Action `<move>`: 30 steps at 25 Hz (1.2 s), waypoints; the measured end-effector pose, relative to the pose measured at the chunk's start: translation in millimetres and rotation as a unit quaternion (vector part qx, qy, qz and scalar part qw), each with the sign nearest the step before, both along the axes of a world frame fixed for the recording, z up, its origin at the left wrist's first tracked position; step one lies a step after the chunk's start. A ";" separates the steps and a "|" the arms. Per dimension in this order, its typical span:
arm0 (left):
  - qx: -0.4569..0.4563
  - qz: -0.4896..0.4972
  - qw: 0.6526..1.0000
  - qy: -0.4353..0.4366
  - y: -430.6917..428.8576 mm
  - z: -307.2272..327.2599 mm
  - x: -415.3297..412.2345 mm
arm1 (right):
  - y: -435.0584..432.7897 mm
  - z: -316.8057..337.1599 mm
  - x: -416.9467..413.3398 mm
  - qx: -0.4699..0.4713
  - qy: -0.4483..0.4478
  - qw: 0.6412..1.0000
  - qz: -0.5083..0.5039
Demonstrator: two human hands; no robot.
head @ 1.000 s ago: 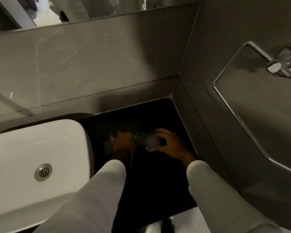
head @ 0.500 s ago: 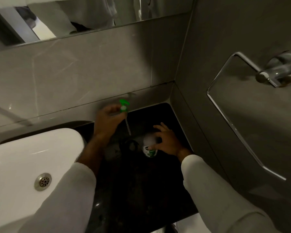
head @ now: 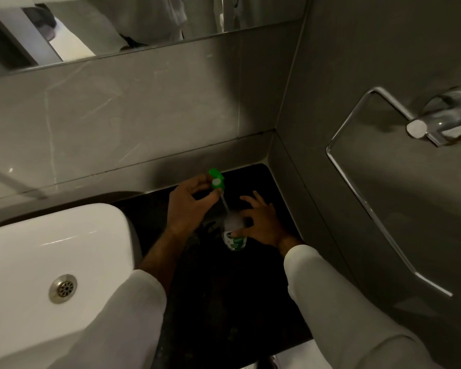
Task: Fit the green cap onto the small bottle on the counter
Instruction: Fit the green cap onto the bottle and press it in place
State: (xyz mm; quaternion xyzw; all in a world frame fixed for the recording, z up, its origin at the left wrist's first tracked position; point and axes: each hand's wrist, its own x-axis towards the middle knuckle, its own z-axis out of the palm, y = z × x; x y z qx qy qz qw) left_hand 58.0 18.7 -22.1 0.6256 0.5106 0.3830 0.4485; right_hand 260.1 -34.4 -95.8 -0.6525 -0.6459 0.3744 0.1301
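**Cap Insertion: Dip Tube Entering the Bottle Neck**

The left hand (head: 189, 203) is pinching the green cap (head: 216, 179) between thumb and fingertips, a narrow grip closed on the cap. Half a second ago the cap was being held higher and further left, with its dip tube (head: 224, 202) hanging clear of the bottle; now the tube's lower end is reaching the mouth of the small bottle (head: 233, 235). Judged from this, alignment is nearly complete and seating is the remaining step.

The cap-and-tube assembly is running along a long axis tilted from upper left to lower right, cap end up, tube end pointing down toward the neck. The nozzle is pointing up and left, toward the back wall.

The bottle is standing upright on the dark counter (head: 224, 302), between the white basin (head: 51, 249) and the corner wall. The right hand (head: 261, 225) is wrapping it with spread fingers, steadying its upper body.
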 end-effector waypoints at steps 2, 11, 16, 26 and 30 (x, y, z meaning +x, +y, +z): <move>-0.013 -0.020 1.000 0.017 -1.7 -8.9 1.4 | -0.5 0.8 -0.6 0.001 0.002 1.000 -0.001; -0.058 -0.098 0.989 0.089 -17.3 -57.4 -0.2 | -4.9 1.5 -1.5 0.009 0.019 1.000 -0.015; -0.062 -0.119 0.989 0.060 -26.5 -65.3 1.1 | -7.6 1.0 0.2 0.015 0.034 0.999 -0.022; -0.133 -0.121 0.984 -0.016 -35.5 -72.2 15.5 | -11.4 0.0 4.1 0.010 0.020 0.999 -0.022; -0.090 -0.033 0.995 0.027 -36.7 -74.8 18.0 | -13.9 3.8 -1.9 0.007 0.016 1.000 -0.026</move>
